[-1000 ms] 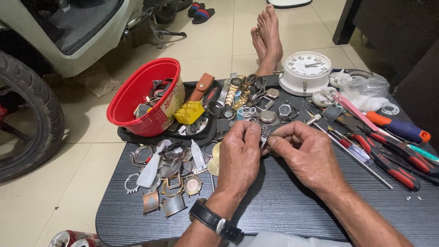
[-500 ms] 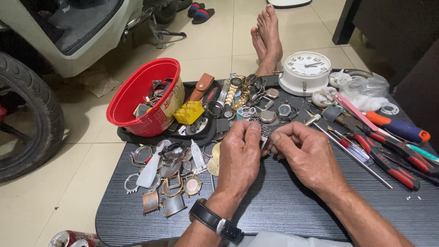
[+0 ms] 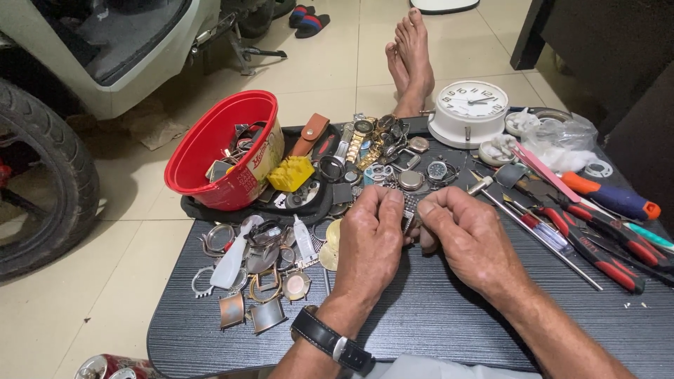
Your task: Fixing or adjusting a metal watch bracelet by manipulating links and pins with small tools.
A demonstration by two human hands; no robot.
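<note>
My left hand (image 3: 372,242) and my right hand (image 3: 470,235) meet over the middle of a dark low table (image 3: 435,316). Both pinch a small metal watch band piece (image 3: 409,214) between thumbs and fingertips; most of it is hidden by the fingers. A black wristwatch (image 3: 330,340) sits on my left wrist. Just beyond the hands lies a heap of watches and watch cases (image 3: 382,151).
A red bowl (image 3: 221,151) of parts stands at the left rear, a yellow block (image 3: 291,173) beside it. Loose metal watch cases (image 3: 256,281) lie at left, a white clock (image 3: 469,112) at the back, screwdrivers and pliers (image 3: 597,224) at right. Someone's bare feet (image 3: 411,56) and a scooter tyre (image 3: 42,182) are on the floor.
</note>
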